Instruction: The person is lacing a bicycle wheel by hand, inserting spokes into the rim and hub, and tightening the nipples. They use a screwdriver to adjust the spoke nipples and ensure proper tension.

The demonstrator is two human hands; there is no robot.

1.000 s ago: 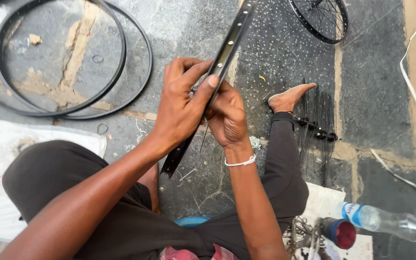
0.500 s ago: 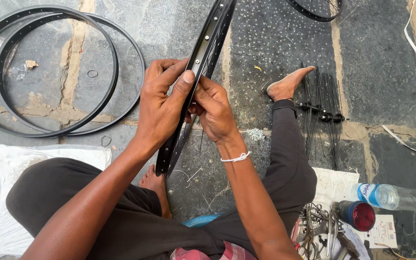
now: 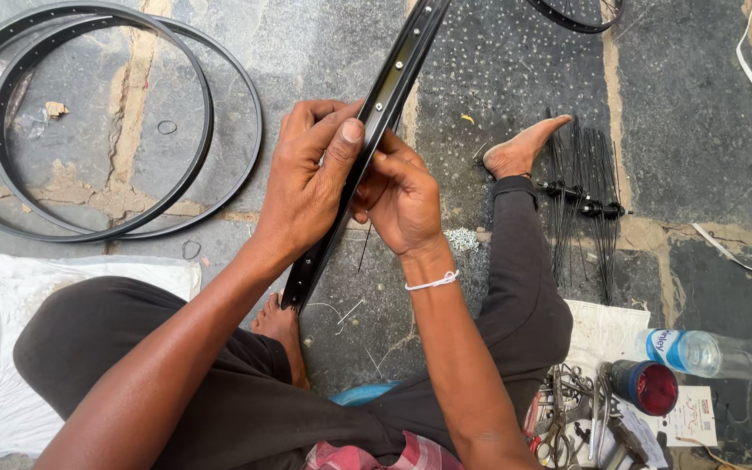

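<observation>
The rim has slid a little through the hands since a second ago: it then ran from the upper middle of the view down to the lap at a shallower slant, and now it stands steeper, its top end leaving the picture at the upper edge and its lower end near the bare foot tucked under the knee. The left hand wraps it from the left, fingers curled over the edge and thumb laid flat along the inner face with its spoke holes. The right hand has closed in from the other side; its fingers are bunched and pinched against the rim's inner face, perhaps on a small nipple or a spoke end, though whatever it pinches is too small to tell. So the grip has shifted to a new stretch of holes, which I judge means the work is moving hole by hole along the rim. Two more rims lie flat on the stone floor to the left, a bundle of spokes beside the outstretched foot, and a bottle and tools at lower right
</observation>
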